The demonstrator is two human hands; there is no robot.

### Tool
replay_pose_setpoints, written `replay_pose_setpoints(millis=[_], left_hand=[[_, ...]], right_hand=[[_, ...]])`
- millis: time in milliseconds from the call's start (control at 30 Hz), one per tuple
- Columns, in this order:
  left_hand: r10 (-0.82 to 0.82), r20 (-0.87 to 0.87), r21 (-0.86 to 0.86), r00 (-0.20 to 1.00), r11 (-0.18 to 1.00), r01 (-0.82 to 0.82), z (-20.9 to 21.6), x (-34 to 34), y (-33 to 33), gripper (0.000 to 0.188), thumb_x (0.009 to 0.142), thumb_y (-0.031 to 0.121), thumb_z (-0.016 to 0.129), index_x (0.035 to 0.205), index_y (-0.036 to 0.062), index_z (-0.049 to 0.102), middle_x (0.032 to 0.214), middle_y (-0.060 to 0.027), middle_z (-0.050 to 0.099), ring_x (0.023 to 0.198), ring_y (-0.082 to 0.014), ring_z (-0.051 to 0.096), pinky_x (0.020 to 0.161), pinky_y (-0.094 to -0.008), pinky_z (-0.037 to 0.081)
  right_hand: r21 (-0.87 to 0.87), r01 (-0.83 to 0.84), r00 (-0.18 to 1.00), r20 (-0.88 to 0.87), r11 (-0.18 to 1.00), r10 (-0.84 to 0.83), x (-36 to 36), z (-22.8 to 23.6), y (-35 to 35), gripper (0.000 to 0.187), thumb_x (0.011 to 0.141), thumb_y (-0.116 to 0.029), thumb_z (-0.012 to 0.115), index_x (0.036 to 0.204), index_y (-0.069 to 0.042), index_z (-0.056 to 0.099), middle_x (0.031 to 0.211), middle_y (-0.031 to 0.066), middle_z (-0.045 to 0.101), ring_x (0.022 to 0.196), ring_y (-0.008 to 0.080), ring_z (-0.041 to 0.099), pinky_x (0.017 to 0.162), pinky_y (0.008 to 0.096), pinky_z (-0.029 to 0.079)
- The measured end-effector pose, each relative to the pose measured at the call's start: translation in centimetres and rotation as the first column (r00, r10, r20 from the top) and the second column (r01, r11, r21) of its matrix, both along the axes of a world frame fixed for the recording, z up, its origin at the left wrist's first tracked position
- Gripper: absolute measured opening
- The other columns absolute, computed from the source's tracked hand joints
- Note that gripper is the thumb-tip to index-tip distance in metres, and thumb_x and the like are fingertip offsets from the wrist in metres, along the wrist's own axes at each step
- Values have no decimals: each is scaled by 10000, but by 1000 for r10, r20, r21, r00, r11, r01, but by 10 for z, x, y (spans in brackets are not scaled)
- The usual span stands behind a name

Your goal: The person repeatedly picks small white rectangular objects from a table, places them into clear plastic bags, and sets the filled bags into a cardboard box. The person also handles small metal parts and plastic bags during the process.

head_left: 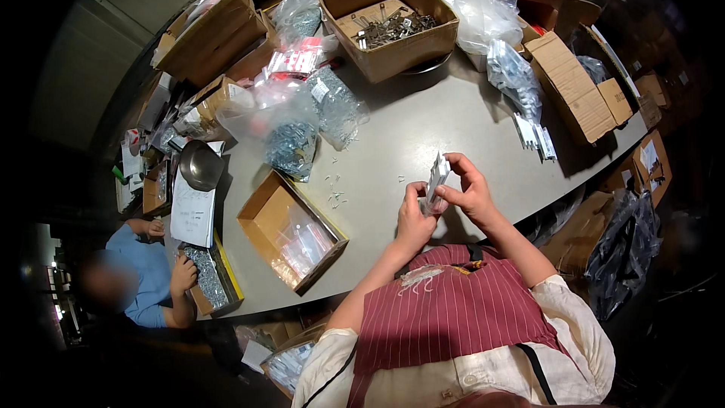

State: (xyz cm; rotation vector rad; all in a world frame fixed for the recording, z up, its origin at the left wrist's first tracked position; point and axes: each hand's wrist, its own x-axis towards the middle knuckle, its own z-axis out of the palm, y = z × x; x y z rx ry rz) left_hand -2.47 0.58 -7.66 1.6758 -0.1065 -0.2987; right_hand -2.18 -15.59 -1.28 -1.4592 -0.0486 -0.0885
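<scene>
Close in front of my apron, both hands are around a small bundle of pale, silvery flat strips (437,172) that stands upright. My left hand (414,219) grips its lower end, where some clear plastic shows. The thumb and fingers of my right hand (471,190) close on its upper right side. Further right on the table lie similar pale strips (535,137), next to a clear bag (512,75) of more pieces. To the left of my hands, an open shallow carton (249,215) holds small clear plastic packets (303,243).
Loose screws (336,195) lie beside clear bags of screws (293,145). A deep cardboard box (385,64) of metal parts stands at the back. At left are a metal bowl (201,165), papers (192,215) and a co-worker (143,276), one hand at a box of small metal parts (205,276).
</scene>
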Motion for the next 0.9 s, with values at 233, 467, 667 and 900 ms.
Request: replay_pose_setpoints(millis=[233, 467, 667, 900], left_hand=[[-26, 49, -125, 998, 992, 32, 11, -1, 0, 433, 888, 38, 702, 1254, 8, 473, 1050, -150, 659, 952, -271, 687, 823, -377, 543], [-23, 4, -217, 1000, 976, 23, 17, 0, 5, 449, 928, -9, 620, 1340, 23, 447, 1021, -93, 616, 953, -189, 620, 855, -336, 512], [-363, -80, -400, 928, 865, 304, 44, 10, 25, 574, 884, -10, 619, 1423, 19, 423, 1111, -67, 605, 1037, -171, 599, 910, -319, 488], [-301, 120, -283, 946, 903, 323, 50, 20, 47, 552, 952, 97, 696, 1463, -6, 515, 1206, -70, 681, 1075, -140, 630, 937, -296, 498]], right_hand=[[-217, 14, 999, 43, 976, -4, -8, -15, 0, 581, 786, -203, 810, 1282, -15, 572, 1272, 124, 578, 1257, 245, 527, 1091, 374, 402], [-471, -37, 960, 228, 881, 163, -5, 18, -2, 518, 820, -248, 762, 1275, -53, 611, 1471, 152, 525, 1433, 340, 413, 1191, 470, 315], [-774, -131, 760, 323, 619, 564, 8, 48, -17, 286, 789, -135, 737, 1058, -52, 683, 1453, 156, 566, 1458, 404, 389, 1177, 549, 336], [-632, -159, 844, 311, 759, 436, 4, 68, -9, 149, 897, -57, 727, 1006, -11, 637, 1297, 171, 634, 1195, 347, 620, 978, 421, 523]])
